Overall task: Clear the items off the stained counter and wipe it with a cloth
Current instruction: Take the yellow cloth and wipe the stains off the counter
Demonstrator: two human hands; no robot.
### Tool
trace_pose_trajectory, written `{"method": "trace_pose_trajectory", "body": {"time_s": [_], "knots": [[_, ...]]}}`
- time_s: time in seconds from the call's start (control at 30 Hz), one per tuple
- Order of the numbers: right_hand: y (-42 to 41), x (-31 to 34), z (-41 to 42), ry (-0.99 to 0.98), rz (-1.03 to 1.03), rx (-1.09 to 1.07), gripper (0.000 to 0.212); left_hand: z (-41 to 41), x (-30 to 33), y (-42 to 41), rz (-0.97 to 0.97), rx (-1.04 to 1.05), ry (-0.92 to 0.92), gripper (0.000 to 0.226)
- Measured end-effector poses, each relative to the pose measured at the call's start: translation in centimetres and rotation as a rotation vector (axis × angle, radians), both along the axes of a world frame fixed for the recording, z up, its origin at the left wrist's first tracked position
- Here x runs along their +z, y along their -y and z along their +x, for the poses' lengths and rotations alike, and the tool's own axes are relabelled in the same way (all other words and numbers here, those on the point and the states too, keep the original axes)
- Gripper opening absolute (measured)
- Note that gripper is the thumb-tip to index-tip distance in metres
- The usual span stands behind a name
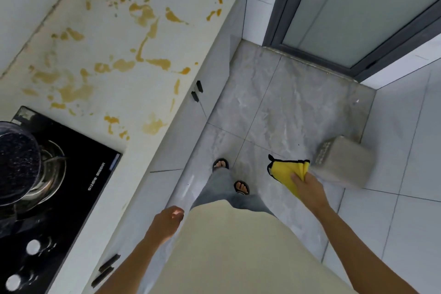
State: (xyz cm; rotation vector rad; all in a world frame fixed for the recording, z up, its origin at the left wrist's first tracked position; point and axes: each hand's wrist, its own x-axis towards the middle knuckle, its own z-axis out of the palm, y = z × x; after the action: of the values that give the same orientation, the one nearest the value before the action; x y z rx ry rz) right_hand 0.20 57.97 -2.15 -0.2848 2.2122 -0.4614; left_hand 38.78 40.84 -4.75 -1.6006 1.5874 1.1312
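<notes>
Stained counter (133, 50), stove (59, 174) beside it, pot (16, 162) on burner

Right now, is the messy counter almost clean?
Not yet. Clearing looks done: nothing sits on the stained part of the white stone counter. The right hand grips the folded yellow cloth out over the floor; the left hand holds nothing. The orange-brown stains all remain, so the wiping is left.

The single head-worn camera is looking steeply down from standing height, taking in the stained counter (114, 54) to its left and the floor (274, 107) right of the counter.
</notes>
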Motion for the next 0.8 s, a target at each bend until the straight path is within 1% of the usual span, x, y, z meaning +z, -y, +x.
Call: {"method": "trace_pose_trajectory", "body": {"time_s": [0.07, 0.13, 0.23, 0.3, 0.4, 0.5, 0.6, 0.7, 0.8], "knots": [[3.1, 0.1, -2.0, -0.027, -0.055, 0.03, 0.049, -0.6, -0.1, 0.6, 0.013, -0.051, 0.044, 0.037], [6.1, 0.1, -3.9, -0.031, -0.065, 0.062, 0.049, -1.9, -0.2, 1.9, 0.011, -0.068, 0.067, 0.04], [9.4, -0.1, -6.2, -0.036, -0.033, 0.095, 0.044, -4.7, -0.1, 5.1, 0.003, -0.104, 0.033, 0.039], [11.0, -0.2, -7.5, -0.024, -0.006, 0.102, 0.045, -7.1, 0.0, 7.8, -0.001, -0.079, -0.012, 0.038], [12.4, 0.2, -8.8, -0.023, 0.024, 0.103, 0.046, -10.9, 0.1, 12.3, 0.0, -0.031, -0.09, 0.032], [12.6, 0.9, -10.0, -0.026, 0.051, 0.097, 0.042, -15.1, 0.4, 16.7, -0.03, 0.055, -0.157, 0.026], [12.5, 1.1, -11.8, -0.017, 0.088, 0.042, 0.045, -19.3, 1.0, 20.7, -0.064, 0.041, -0.229, 0.027], [12.8, 1.1, -14.1, 0.005, 0.15, 0.006, 0.043, -23.4, 1.4, 24.1, -0.081, 0.107, -0.288, 0.027], [13.8, 1.0, -17.1, 0.028, 0.189, 0.02, 0.043, -26.8, 1.3, 25.9, -0.108, 0.045, -0.3, 0.027]]}}
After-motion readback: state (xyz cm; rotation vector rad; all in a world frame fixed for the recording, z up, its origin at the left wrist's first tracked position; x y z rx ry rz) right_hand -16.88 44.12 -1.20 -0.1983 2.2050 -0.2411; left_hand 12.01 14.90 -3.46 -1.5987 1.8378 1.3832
